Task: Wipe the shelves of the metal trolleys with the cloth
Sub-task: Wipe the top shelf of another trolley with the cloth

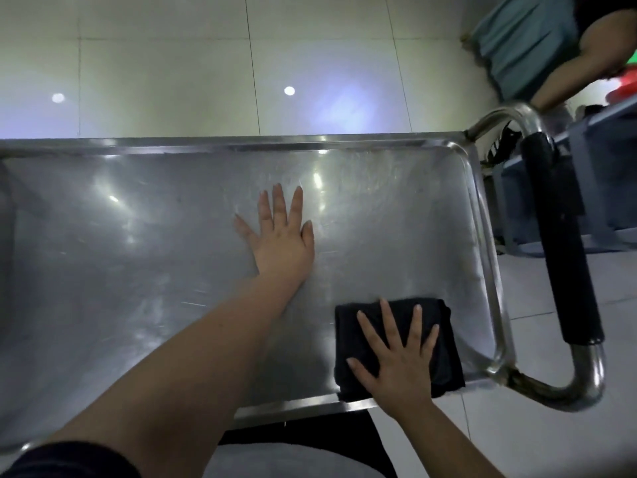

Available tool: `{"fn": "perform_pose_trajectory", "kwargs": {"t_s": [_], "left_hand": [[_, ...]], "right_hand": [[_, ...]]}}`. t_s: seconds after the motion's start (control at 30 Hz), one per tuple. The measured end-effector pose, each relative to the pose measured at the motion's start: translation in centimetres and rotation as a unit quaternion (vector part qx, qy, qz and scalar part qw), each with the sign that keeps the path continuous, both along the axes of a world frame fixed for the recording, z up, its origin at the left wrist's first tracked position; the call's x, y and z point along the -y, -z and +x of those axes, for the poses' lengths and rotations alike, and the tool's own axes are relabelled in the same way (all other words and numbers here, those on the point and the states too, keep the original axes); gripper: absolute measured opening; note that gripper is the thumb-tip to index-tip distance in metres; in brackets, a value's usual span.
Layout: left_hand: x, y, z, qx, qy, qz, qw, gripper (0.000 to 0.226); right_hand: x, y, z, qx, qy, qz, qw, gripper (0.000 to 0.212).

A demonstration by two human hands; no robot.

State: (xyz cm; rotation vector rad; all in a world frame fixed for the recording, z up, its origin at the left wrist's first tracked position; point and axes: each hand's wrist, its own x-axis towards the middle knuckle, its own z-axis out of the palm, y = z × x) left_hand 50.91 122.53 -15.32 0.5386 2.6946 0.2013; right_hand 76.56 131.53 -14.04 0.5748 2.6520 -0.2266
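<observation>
Glossy pale floor tiles (pixel 172 81) reflect ceiling lights. At upper right, another person's forearm (pixel 596 43) crosses teal fabric (pixel 524 39), above blue-grey furniture (pixel 606 201).

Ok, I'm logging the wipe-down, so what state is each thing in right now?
shelf: bare metal, scuffed and streaky.
cloth: black, folded, lying at the shelf's near right corner.
left hand: flat, fingers spread, resting on the shelf.
right hand: flat, fingers spread, pressing the cloth.
trolley handle: untouched.
</observation>
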Motion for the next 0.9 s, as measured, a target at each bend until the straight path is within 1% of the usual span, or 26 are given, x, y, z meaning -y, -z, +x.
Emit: {"fn": "perform_pose_trajectory", "kwargs": {"t_s": [0.07, 0.17, 0.3, 0.43, 0.53, 0.67, 0.77, 0.83, 0.9], "left_hand": [[0.2, 0.6, -1.0, -0.018, -0.009, -0.012, 1.0, 0.06], [0.5, 0.9, -0.8, -0.022, -0.004, -0.001, 1.0, 0.059], [0.4, 1.1, -0.8, -0.031, -0.014, 0.016, 0.999, 0.059], [0.2, 1.5, -0.7, -0.038, -0.028, -0.022, 0.999, 0.06], [0.0, 1.4, -1.1, -0.04, -0.028, -0.04, 0.998, 0.06], [0.0, 1.1, -1.4, -0.033, -0.027, -0.052, 0.998, 0.06], [-0.1, 0.7, -1.4, -0.025, -0.029, -0.042, 0.998, 0.058], [-0.1, 0.6, -1.4, -0.016, -0.029, -0.034, 0.999, 0.058], [-0.1, 0.7, -1.4, -0.017, -0.03, -0.026, 0.999, 0.058]], "right_hand": [[-0.4, 0.1, -0.5, 0.0, -0.011, -0.003, 1.0, 0.075], [-2.6, 0.6, -3.8, -0.022, -0.033, 0.004, 0.999, 0.075], [-6.7, 1.4, -12.7, -0.051, -0.016, 0.035, 0.998, 0.074], [-8.2, 1.9, -22.4, -0.06, 0.03, 0.035, 0.997, 0.075], [-8.0, 1.7, -26.5, -0.062, 0.003, 0.033, 0.998, 0.076], [-8.3, 1.5, -26.8, -0.063, -0.022, 0.033, 0.997, 0.075], [-10.8, 1.2, -26.3, -0.055, -0.036, 0.031, 0.997, 0.075], [-14.1, 1.0, -25.3, -0.046, -0.013, 0.032, 0.998, 0.075], [-17.6, 0.9, -23.6, -0.041, 0.036, 0.041, 0.998, 0.076]]}}
